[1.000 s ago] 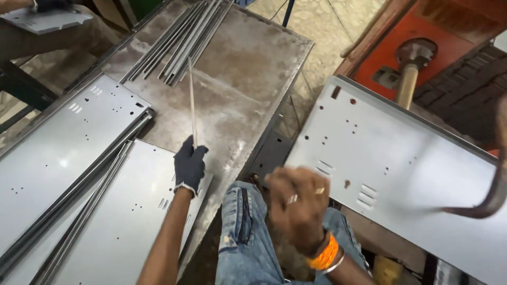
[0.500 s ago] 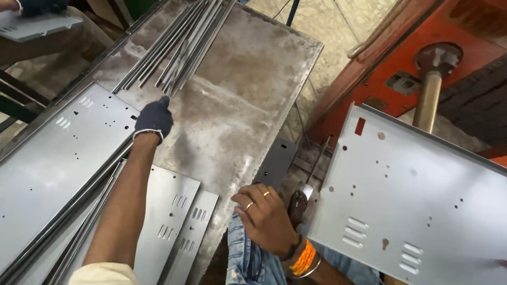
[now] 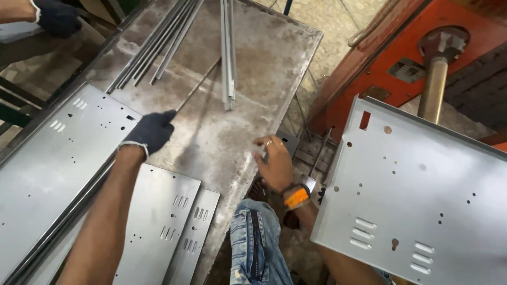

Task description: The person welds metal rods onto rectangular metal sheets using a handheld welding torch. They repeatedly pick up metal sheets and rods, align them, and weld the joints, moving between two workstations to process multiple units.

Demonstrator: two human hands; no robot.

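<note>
Your left hand [image 3: 152, 132] wears a dark glove. Its fingers are pinched shut around one end of a thin metal rod [image 3: 196, 86]. The rod is long, skinny, straight and grey. It lies flat on the worn metal table [image 3: 264, 74] and runs away from your glove toward the far side. It sits between a bunch of grey rods [image 3: 153, 50] on the left and some flat grey metal strips [image 3: 228, 58] on the right.

Your right hand [image 3: 274, 161] is bare, with a ring and an orange wristband [image 3: 297, 197]. It rests at the table's right edge, with its fingers spread wide and holding nothing.

Flat grey panels with small holes and slots [image 3: 58, 158] lie by your left arm. Another big panel [image 3: 422, 195] sits to your right.
</note>
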